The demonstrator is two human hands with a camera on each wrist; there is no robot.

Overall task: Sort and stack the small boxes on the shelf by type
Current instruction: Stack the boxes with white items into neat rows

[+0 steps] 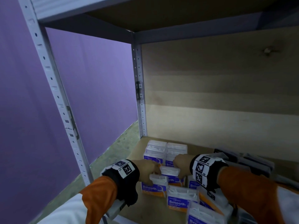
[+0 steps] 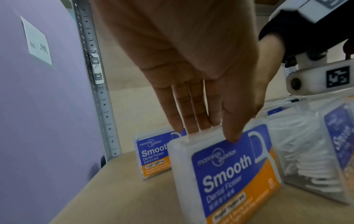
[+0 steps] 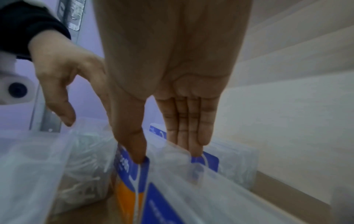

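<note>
Several clear "Smooth" dental flosser boxes with blue and orange labels stand on the wooden shelf (image 1: 145, 209). My left hand (image 1: 150, 170) pinches the top of one upright flosser box (image 1: 154, 183). In the left wrist view, the thumb of the left hand (image 2: 212, 131) lies on that box's (image 2: 226, 174) label and the fingers reach behind it. My right hand (image 1: 179, 162) grips the neighbouring flosser box (image 1: 170, 172). The right wrist view shows the right hand (image 3: 166, 154) holding that box's (image 3: 172, 174) top edge between thumb and fingers. Two stacks of flosser boxes (image 1: 166, 151) stand behind both hands.
More flosser boxes (image 1: 182, 198) lie loosely at the front right. Dark grey boxes (image 1: 252, 162) sit at the right along the wooden back panel (image 1: 218, 94). Metal uprights (image 1: 140, 94) frame the shelf's left side, with a purple wall (image 1: 97, 94) beyond. An upper shelf board (image 1: 161, 16) hangs overhead.
</note>
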